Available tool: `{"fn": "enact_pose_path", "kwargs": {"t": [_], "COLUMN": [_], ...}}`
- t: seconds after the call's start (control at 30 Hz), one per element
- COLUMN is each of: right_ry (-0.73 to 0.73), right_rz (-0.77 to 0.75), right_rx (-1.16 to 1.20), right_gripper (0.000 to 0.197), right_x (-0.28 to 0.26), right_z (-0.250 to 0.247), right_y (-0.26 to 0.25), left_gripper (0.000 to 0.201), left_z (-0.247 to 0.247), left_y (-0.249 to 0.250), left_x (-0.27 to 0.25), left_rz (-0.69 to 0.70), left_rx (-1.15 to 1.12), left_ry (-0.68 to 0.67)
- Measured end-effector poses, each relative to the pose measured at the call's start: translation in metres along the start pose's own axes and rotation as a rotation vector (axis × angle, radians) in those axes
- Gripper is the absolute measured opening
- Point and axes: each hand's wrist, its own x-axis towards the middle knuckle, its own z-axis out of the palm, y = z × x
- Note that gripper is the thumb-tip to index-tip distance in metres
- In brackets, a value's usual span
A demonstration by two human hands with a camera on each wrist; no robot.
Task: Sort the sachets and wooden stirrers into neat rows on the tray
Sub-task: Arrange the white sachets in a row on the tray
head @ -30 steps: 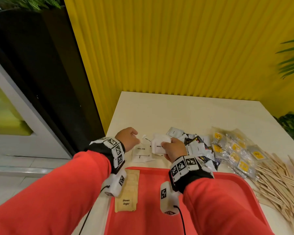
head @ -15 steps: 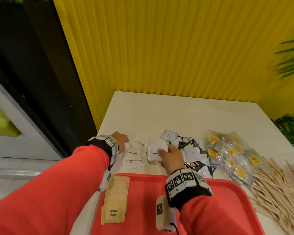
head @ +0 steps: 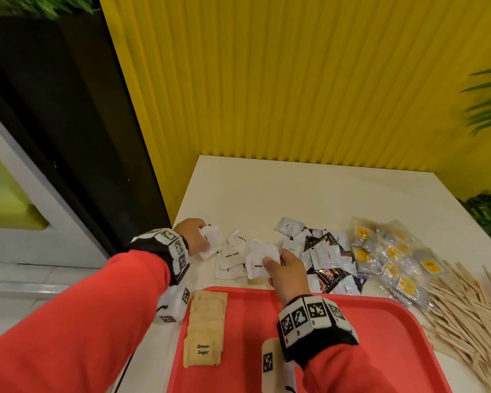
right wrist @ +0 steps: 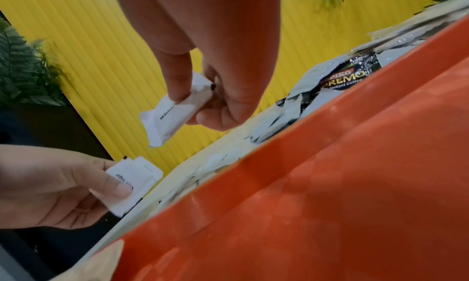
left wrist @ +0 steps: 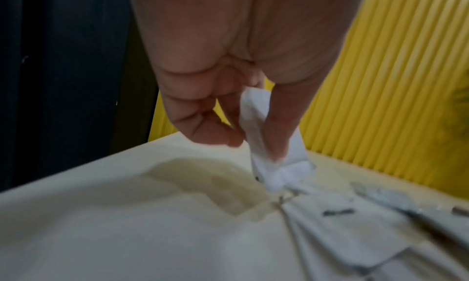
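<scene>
A red tray lies at the table's near edge, with a column of brown sugar sachets along its left side. My left hand pinches white sugar sachets just above the table's left edge. My right hand grips a small stack of white sugar sachets beyond the tray's far rim; in the right wrist view thumb and fingers pinch this stack. More white sachets lie on the table between the hands.
Right of my hands lie a pile of white and black coffee sachets, clear packets with yellow labels and a heap of wooden stirrers. A yellow ribbed wall stands behind the table; plants are at right.
My left hand has moved left toward the table's edge, holding white sachets. The right hand keeps its stack in about the same place. The head view has shifted left.
</scene>
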Motion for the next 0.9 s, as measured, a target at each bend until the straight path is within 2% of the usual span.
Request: {"fn": "enact_pose_path", "kwargs": {"t": [0.1,0.23,0.37,0.5,0.63,0.77,0.9], "right_ry": [-0.029,-0.045,-0.066,-0.144,-0.167,-0.182,-0.237], "right_rz": [-0.028,-0.011,0.026,0.049,-0.023,-0.197,-0.388], "right_rx": [0.0,0.026,0.136,0.216,0.164,-0.147,-0.55], "right_gripper": [0.029,0.021,0.018,0.021,0.023,0.012,0.023], "right_x": [-0.01,-0.025,-0.039,-0.057,-0.07,-0.079,-0.085], "right_z": [0.0,0.001,0.001,0.001,0.0,-0.012,-0.013], "right_y": [-0.003,-0.003,-0.005,-0.008,-0.013,-0.023,-0.039], "left_gripper": [0.041,0.043,0.035,0.029,0.019,0.018,0.009], "left_z": [-0.005,-0.005,0.005,0.017,0.021,0.018,0.015], "left_y": [0.008,0.017,0.021,0.022,0.015,0.009,0.004], "left_x": [-0.016,-0.05,-0.08,-0.107,-0.123,-0.137,-0.143], "left_rz": [0.06,0.081,0.111,0.135,0.135,0.189,0.239], "left_rx": [-0.295,-0.709,-0.895,-0.896,-0.85,-0.786,-0.636], "left_ry": [0.028,0.003,0.017,0.011,0.012,0.076,0.094]}}
